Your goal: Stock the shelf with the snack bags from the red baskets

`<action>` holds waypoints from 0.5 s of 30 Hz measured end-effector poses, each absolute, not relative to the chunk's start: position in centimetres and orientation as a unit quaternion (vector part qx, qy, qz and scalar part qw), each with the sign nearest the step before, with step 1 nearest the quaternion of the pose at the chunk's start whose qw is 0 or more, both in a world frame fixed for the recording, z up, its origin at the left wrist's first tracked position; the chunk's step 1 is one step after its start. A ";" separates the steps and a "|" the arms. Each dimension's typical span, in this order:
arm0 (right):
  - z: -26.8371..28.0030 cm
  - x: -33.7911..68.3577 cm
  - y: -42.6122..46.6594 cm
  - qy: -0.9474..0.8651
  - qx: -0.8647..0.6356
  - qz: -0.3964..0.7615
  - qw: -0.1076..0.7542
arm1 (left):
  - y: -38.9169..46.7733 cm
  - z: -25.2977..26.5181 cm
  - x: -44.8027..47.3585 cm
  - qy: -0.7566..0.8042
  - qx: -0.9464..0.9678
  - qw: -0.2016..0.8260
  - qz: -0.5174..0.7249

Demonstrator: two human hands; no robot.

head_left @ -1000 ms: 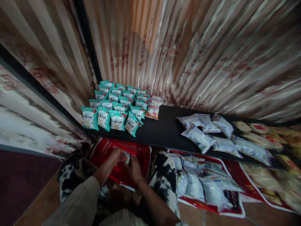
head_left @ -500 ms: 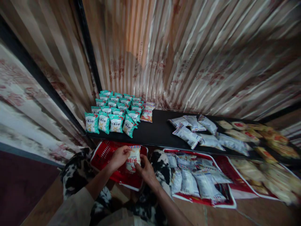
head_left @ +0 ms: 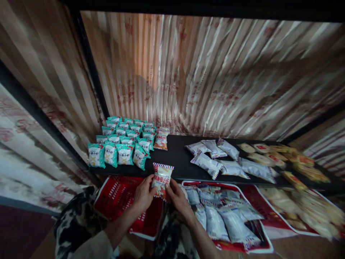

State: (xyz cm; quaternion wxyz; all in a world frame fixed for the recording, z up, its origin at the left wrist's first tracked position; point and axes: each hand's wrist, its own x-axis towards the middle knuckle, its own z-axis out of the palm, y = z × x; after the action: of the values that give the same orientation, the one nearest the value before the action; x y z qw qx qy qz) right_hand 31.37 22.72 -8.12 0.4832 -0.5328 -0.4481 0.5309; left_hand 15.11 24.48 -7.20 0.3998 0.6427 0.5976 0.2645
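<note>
Between both hands I hold a snack bag (head_left: pixel 162 178) upright, white with red lettering and a striped top seam. My left hand (head_left: pixel 145 192) grips its left side and my right hand (head_left: pixel 176 194) its right side, fingers closed on the edges. The bag is in front of the shelf's near edge, above a red basket (head_left: pixel 121 183). On the black shelf (head_left: pixel 176 153), similar white-and-red bags (head_left: pixel 161 139) stand beside rows of teal-and-white snack bags (head_left: pixel 125 154).
Silvery-white bags (head_left: pixel 207 163) lie loose mid-shelf, with yellowish packets (head_left: pixel 304 162) farther right. Below stand a red basket of silvery bags (head_left: pixel 229 219) and another with pale packets (head_left: pixel 309 212). A striped curtain (head_left: pixel 188 72) hangs behind; a dark post (head_left: pixel 91 64) rises at left.
Both hands have raised the bag from over the red basket toward the shelf's front edge, slightly to the right. The camera view has shifted.
</note>
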 end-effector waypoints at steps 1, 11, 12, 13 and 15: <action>-8.1 31.8 23.2 -0.460 -0.527 0.532 0.477 | 25.0 -7.2 15.6 0.602 0.639 0.396 0.268; -9.5 34.0 32.0 -0.475 -0.566 0.420 0.527 | 31.7 -7.2 20.3 0.597 0.662 0.310 0.330; -9.7 34.1 33.1 -0.478 -0.571 0.402 0.533 | 32.3 -7.3 20.7 0.596 0.666 0.301 0.333; -9.9 34.1 34.1 -0.481 -0.573 0.387 0.539 | 32.8 -7.3 21.0 0.597 0.669 0.292 0.333; -10.4 34.2 36.0 -0.484 -0.577 0.371 0.544 | 33.7 -7.7 21.5 0.600 0.675 0.273 0.330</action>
State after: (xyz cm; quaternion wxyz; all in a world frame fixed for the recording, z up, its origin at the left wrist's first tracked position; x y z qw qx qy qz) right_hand 34.18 36.03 -10.39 0.5437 -0.5772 -0.4836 0.3707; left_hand 21.53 33.71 -7.66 0.2730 0.6752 0.6005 0.3301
